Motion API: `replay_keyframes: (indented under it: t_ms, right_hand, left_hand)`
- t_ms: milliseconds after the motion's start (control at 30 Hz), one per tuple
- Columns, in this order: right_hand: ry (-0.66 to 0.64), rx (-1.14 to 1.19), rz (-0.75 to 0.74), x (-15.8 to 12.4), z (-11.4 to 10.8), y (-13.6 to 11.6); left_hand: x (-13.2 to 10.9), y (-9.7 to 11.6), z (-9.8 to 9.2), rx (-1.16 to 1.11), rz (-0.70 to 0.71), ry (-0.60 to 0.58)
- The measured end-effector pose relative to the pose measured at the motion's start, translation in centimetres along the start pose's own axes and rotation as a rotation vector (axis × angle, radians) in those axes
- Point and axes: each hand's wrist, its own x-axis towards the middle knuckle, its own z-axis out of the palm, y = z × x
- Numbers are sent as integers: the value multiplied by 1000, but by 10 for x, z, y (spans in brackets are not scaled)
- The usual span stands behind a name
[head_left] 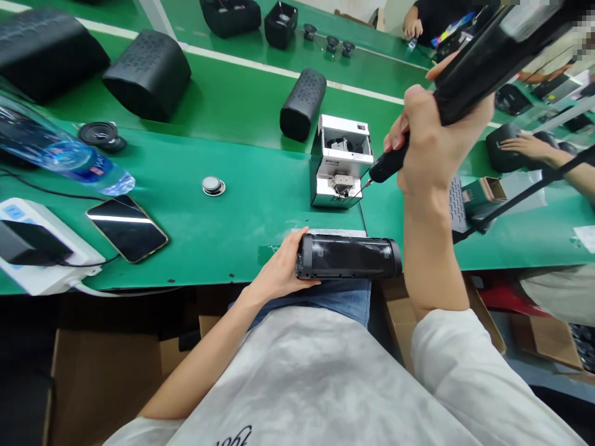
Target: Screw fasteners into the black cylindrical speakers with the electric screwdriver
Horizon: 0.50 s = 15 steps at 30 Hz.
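Observation:
My left hand (pixel 281 265) is closed round the left end of a black cylindrical speaker (pixel 351 256), which lies sideways at the table's front edge. In my right hand (pixel 430 139) is a black electric screwdriver (pixel 395 158), raised over the table with its bit pointing down and left. The bit's tip is by the front of a white and silver screw feeder (pixel 341 164); whether it touches, I cannot tell. A small dark speaker (pixel 303 104) stands just behind the feeder.
To the left lie a phone (pixel 127 228), a white power strip (pixel 41 248), a water bottle (pixel 60 148), a loose speaker driver (pixel 101 134) and a small round metal part (pixel 213 186). Larger black speaker housings (pixel 147 74) stand behind. At right, a co-worker's hand (pixel 527 145) rests on a black housing.

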Motion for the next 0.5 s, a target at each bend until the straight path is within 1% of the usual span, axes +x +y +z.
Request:
replay_keyframes:
  t_ms: [100,167,233,333,433,500]
  right_hand:
    - [74,81,-90,-2,-16,-13]
    - [116,138,-96,-2,-31,-26]
    - [155,172,-61,-3,-46,-42]
    - [187,114,61,-9,-63,-62]
    - [206,79,121,-15,-71,-73]
    - [181,64,142,-17,-71,-76]
  left_hand:
    - [0,1,0,8,-17,-10]
    - [-1,0,0,18,-18,-7]
    - [-1,-1,0,24,-11,1]
    - [-1,-3,0,35,2,12]
    - [-1,-4,1,43,-1,15]
    - [-1,-4,0,43,-6,13]
